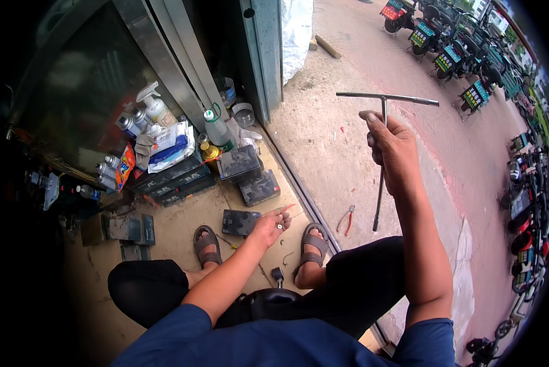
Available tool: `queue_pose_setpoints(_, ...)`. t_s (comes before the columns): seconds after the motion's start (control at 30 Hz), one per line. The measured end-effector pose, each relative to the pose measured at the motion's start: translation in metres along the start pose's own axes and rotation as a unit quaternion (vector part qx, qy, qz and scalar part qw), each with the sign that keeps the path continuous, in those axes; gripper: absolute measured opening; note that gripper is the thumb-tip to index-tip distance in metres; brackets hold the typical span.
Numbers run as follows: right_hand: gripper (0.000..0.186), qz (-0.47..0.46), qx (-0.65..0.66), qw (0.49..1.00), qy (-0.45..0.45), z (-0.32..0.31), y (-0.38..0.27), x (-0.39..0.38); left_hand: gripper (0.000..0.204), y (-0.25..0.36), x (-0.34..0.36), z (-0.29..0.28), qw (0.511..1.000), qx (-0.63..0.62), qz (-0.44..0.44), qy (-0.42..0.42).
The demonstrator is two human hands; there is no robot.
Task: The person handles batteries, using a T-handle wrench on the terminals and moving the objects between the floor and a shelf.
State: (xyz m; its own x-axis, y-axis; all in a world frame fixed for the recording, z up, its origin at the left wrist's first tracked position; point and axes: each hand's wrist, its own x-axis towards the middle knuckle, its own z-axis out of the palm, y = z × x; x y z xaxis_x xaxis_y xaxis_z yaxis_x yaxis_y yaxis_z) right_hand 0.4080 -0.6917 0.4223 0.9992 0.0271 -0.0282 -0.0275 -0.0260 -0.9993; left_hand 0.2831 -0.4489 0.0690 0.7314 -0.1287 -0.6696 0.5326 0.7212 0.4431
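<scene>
My right hand point(390, 144) is raised, its fingers closed round the shaft of a metal T-handle wrench point(383, 183). The wrench's crossbar sits above my fist and its long shaft points down. Low between my feet, my left hand point(270, 227) is closed in a pinch. A thin red wire-like piece point(290, 208) sticks out from its fingertips. A small pale round part point(280, 226) shows at the same hand, too small to name. Beside that hand a dark box point(238, 222) lies on the tiled floor. Pliers with red handles point(349, 222) lie on the concrete to the right.
Dark battery-like blocks point(259, 186) sit ahead of my feet. Spray cans, a spray bottle point(156, 109) and a green bottle point(218, 129) stand around stacked cases point(180, 177). A metal door track point(299, 186) divides tile from concrete. Parked scooters point(452, 58) line the far right.
</scene>
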Motion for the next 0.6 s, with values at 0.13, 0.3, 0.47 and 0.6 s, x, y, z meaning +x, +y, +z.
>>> queue_pose_setpoints(0.13,0.028,0.016,0.004,1.0,-0.007,0.0,0.003,0.006,0.03,0.024,-0.014,0.019,0.999,-0.014,0.018,-0.032)
queue_pose_setpoints(0.3,0.029,0.017,0.003,0.999,-0.029,0.009,0.006,0.011,0.027,0.098,-0.032,0.043,0.996,-0.011,0.064,-0.056)
queue_pose_setpoints(0.47,0.029,0.023,-0.028,0.999,-0.036,0.029,0.01,0.011,0.023,0.267,-0.088,0.056,0.976,0.103,0.187,-0.027)
queue_pose_setpoints(0.6,0.028,0.03,-0.029,0.997,-0.065,0.037,0.023,0.017,0.026,0.393,-0.189,0.015,0.922,0.16,0.341,0.094)
